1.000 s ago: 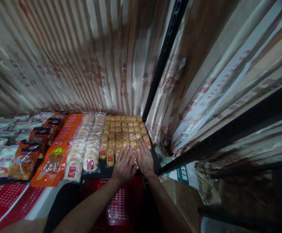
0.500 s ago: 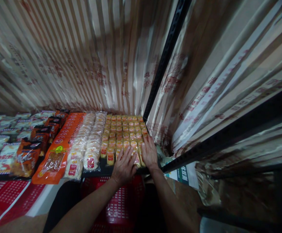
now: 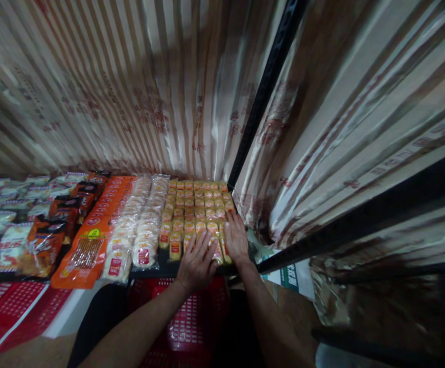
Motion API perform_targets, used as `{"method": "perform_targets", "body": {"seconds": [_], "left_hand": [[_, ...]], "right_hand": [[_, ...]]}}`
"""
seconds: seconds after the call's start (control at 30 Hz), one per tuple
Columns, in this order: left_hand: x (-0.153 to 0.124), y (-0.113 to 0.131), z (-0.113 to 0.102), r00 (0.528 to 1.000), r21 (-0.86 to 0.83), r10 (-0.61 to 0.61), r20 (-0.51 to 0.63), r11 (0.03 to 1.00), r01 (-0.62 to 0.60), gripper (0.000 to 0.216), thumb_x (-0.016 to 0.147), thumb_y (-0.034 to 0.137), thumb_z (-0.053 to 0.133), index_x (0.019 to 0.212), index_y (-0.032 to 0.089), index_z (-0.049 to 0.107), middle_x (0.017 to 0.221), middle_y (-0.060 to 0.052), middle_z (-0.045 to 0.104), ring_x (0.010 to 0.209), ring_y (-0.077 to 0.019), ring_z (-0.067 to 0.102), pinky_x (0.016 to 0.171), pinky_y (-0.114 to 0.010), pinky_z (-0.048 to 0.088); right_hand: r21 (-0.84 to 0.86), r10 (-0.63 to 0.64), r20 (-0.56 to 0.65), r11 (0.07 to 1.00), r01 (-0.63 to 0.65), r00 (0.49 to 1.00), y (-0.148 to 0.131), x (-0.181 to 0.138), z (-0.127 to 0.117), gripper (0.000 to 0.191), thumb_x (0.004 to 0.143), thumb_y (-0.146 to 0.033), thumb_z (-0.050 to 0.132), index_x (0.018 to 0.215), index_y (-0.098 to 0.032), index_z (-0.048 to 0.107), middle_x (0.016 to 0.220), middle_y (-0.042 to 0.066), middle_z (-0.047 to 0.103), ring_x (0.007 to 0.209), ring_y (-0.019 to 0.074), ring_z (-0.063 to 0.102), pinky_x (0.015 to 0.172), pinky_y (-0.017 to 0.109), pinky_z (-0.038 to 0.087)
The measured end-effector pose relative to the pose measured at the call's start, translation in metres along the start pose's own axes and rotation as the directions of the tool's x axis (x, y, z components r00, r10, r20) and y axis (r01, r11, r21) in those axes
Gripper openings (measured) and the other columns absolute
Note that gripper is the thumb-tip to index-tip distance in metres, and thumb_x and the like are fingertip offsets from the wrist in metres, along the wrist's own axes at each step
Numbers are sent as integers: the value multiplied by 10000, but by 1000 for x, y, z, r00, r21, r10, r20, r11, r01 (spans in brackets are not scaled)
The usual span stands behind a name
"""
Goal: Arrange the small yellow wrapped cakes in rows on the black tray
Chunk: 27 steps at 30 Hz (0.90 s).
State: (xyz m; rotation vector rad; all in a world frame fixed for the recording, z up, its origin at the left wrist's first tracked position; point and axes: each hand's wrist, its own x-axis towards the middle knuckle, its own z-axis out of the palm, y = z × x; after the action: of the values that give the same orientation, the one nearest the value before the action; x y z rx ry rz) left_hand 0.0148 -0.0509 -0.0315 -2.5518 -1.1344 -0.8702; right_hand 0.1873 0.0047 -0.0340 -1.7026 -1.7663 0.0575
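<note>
Rows of small yellow snack packets [image 3: 193,207] fill the right end of a dark shelf [image 3: 157,268]. My left hand [image 3: 196,261] lies flat on the nearest packets with its fingers spread, holding nothing. My right hand [image 3: 236,238] rests flat beside it on the packets along the shelf's right edge, fingers stretched forward. The two hands lie close together without touching. The packets under my palms are hidden.
Left of the yellow packets lie clear bags of round white cakes [image 3: 142,225], a long orange pack [image 3: 94,237] and several snack bags [image 3: 23,230]. A red plastic basket [image 3: 191,322] sits below the shelf. A black shelf post [image 3: 262,92] rises in front of striped paper [image 3: 130,87].
My right hand has slid forward and to the right along the shelf's right edge. My left hand has stayed flat on the front packets, and the view has shifted slightly.
</note>
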Motion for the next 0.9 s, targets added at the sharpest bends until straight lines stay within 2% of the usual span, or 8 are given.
{"method": "perform_targets", "body": {"seconds": [0.2, 0.4, 0.6, 0.73, 0.9], "left_hand": [[1, 0, -2, 1000, -6, 1, 0, 1000, -1, 483, 892, 337, 462, 1331, 136, 444, 1432, -167, 411, 1385, -299, 266, 1090, -533, 318], [2, 0, -2, 1000, 27, 2, -2, 1000, -2, 490, 880, 322, 479, 1328, 126, 448, 1418, -169, 430, 1379, -306, 278, 1070, -526, 350], [2, 0, -2, 1000, 38, 14, -3, 999, -14, 496, 884, 342, 475, 1326, 119, 450, 1408, -179, 440, 1372, -310, 293, 1061, -526, 358], [1, 1, -2, 1000, 32, 7, 0, 999, -7, 497, 885, 339, 474, 1333, 125, 443, 1410, -172, 440, 1375, -304, 290, 1076, -525, 339], [1, 1, -2, 1000, 21, 8, -1, 1000, -8, 505, 886, 329, 473, 1348, 132, 426, 1426, -163, 422, 1390, -293, 257, 1094, -515, 316]], "right_hand": [[39, 17, 13, 999, -18, 1000, -1, 0, -1, 542, 963, -364, 155, 1367, -105, 407, 1440, 131, 413, 1385, 200, 252, 1162, 439, 186], [30, 1, -39, 1000, 0, 999, 2, -1, 5, 519, 961, -339, 174, 1344, -112, 442, 1403, 138, 460, 1357, 209, 310, 1126, 481, 258], [42, 13, -54, 999, -11, 998, 2, -1, 5, 524, 956, -340, 171, 1340, -120, 451, 1386, 128, 478, 1346, 212, 322, 1116, 483, 274], [77, 38, -17, 996, -37, 999, -1, -1, 0, 558, 952, -367, 151, 1346, -98, 440, 1402, 134, 459, 1348, 218, 320, 1136, 472, 244], [152, 108, -8, 983, -105, 994, 2, -2, -5, 607, 943, -415, 142, 1387, -74, 376, 1478, 146, 345, 1393, 217, 250, 1156, 443, 222]]}}
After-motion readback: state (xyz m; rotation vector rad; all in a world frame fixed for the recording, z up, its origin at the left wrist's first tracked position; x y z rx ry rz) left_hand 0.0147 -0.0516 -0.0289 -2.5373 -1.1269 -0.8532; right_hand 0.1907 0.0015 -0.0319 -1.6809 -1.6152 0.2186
